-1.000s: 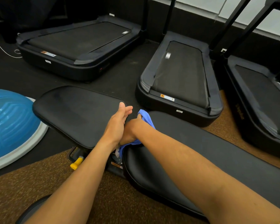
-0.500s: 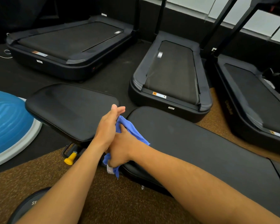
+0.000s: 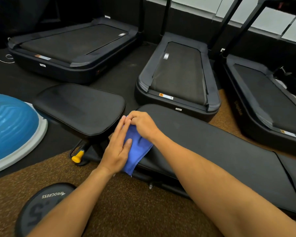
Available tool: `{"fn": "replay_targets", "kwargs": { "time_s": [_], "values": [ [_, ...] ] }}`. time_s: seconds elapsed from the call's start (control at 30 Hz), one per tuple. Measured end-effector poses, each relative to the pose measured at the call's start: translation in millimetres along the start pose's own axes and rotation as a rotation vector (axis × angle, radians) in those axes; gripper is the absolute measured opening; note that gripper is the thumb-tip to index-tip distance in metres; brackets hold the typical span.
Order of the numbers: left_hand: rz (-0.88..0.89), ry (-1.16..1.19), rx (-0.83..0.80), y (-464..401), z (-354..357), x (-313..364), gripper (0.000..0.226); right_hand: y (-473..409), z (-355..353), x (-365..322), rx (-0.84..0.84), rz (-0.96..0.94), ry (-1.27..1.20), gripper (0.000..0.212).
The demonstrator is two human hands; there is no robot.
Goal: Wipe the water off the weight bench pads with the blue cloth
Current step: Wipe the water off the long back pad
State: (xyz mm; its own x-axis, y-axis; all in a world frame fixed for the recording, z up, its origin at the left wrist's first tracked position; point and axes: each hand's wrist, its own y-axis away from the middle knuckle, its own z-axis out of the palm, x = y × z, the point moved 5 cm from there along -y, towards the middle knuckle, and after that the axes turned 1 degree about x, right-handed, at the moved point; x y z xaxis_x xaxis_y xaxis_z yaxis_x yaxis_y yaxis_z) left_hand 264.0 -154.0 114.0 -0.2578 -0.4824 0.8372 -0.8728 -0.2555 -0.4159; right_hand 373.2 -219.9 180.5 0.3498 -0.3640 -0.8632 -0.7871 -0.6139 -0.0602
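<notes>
The blue cloth (image 3: 136,149) hangs over the near end of the long black back pad (image 3: 220,151), by the gap to the shorter seat pad (image 3: 80,106). My right hand (image 3: 143,124) pinches the cloth's top edge with curled fingers. My left hand (image 3: 117,147) lies against the cloth's left side with straight fingers, thumb on the fabric. No water shows on either pad.
Three black treadmills (image 3: 179,74) stand behind the bench. A blue balance dome (image 3: 9,124) sits at the left. A round black weight plate (image 3: 41,202) lies on the brown carpet near me. A yellow adjustment knob (image 3: 77,156) sticks out under the seat pad.
My right hand lifted from below the pad's end to the cloth's top edge, spreading the cloth out. My left hand moved flat against the cloth's side.
</notes>
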Motion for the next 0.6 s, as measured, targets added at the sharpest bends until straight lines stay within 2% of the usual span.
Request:
{"fn": "replay_targets", "kwargs": {
  "time_s": [0.13,0.33,0.43,0.6],
  "values": [
    [-0.001,-0.089,-0.176,9.8,-2.2,-12.7,0.052,7.9,-14.4,3.5,0.095,0.045,-0.036,0.024],
    [0.222,-0.352,-0.375,13.8,-29.6,-11.3,0.06,23.5,-25.7,-7.6,0.137,-0.027,0.044,0.018],
    [0.382,-0.532,-0.389,18.6,-35.7,-10.8,0.068,34.3,-17.8,-11.6,0.096,-0.087,0.187,0.017],
    [0.598,-0.805,-0.306,7.1,-25.7,-3.0,0.08,51.8,-5.7,-17.3,0.048,-0.144,0.345,0.012]
  ]
}}
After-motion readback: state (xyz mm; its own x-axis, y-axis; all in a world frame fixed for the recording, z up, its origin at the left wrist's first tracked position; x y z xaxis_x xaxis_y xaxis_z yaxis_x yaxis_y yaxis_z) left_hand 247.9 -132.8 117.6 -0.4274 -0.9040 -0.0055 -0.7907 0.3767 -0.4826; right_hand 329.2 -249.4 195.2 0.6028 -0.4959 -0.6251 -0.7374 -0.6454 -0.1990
